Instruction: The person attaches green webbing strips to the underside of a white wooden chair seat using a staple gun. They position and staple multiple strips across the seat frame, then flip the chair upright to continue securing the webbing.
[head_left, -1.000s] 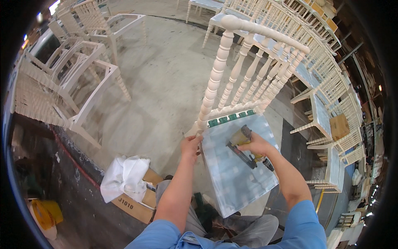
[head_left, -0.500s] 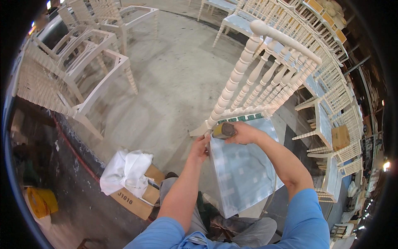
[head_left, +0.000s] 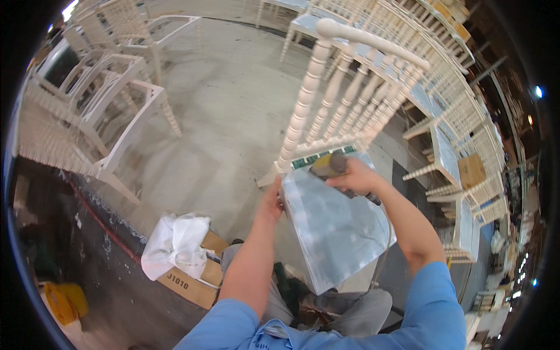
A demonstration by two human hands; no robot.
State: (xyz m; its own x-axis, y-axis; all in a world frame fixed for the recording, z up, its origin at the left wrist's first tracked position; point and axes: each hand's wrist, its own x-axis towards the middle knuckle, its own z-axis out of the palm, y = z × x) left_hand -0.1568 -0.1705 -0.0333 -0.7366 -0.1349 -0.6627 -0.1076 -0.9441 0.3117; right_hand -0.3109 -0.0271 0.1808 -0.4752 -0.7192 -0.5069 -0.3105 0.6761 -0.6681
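- Your right hand [head_left: 353,175] has its fingers wrapped tight round a yellow and black power tool [head_left: 331,166], whose nose sits at the far edge of the chair seat [head_left: 335,230], just under the row of spindles. Keep that grip firm and the wrist straight, so the nose meets the seat squarely rather than at a slant.
- Your left hand [head_left: 272,201] is pressed against the near left corner of the seat, close to the foot of the thick turned post [head_left: 300,111]. Whether its fingers are spread or curled cannot be told from here, as the back of the hand hides them. Keep them well apart from the tool's nose.
- The seat is covered in clear plastic film and lies tilted between your forearms, with its far edge against the chair back [head_left: 356,87]. Hold it flat against the frame with the left hand; the film looks slippery, so I judge it could slide if you push only from one side.
- The tool's hose [head_left: 385,245] trails down on the right by your forearm. Let it hang loose so that it does not drag the tool aside.
- A cardboard box [head_left: 195,274] with a white cloth [head_left: 175,245] on it stands near your left knee, out of the way.
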